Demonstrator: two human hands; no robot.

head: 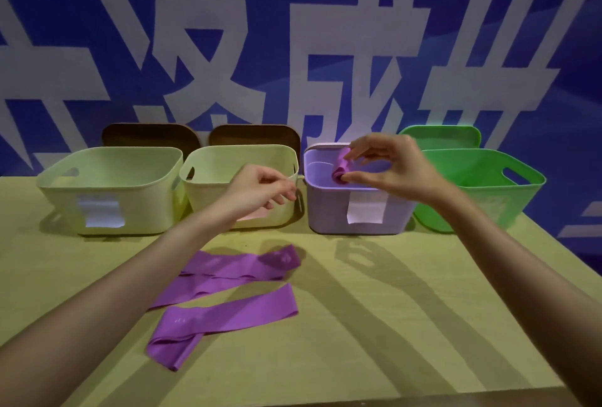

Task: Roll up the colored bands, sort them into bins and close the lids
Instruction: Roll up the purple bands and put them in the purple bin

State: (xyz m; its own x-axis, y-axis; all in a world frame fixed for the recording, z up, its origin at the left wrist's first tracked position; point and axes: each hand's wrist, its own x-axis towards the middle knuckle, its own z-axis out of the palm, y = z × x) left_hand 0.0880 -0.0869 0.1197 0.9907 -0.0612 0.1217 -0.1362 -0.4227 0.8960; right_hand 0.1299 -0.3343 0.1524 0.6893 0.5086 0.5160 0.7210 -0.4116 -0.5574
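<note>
We work at a table (407, 325) set against a blue wall (293, 16) with large white lettering. Four bins stand in a row along its far edge, so that each colour has its own place within reach: two pale bins (110, 191) (241, 185) on the left, a purple bin (355, 208) next, and a green bin (482, 185) on the right. All four are open. Two dark lids (150, 134) (254, 134) lean behind the pale bins, and a green lid (439, 136) leans behind the green bin, each kept close to its bin for closing later. White labels (366, 209) mark the bin fronts; we cannot read them.

Two flat purple bands (224, 271) (215, 322) lie near the table middle, not yet rolled.

The right hand (387, 165) pinches a rolled purple band (341, 168) between thumb and fingertips, over the opening of the purple bin. We judge that this grip keeps the roll from springing open before release. The left hand (260, 190) hangs in front of the second pale bin, fingers loosely curled, holding nothing.
</note>
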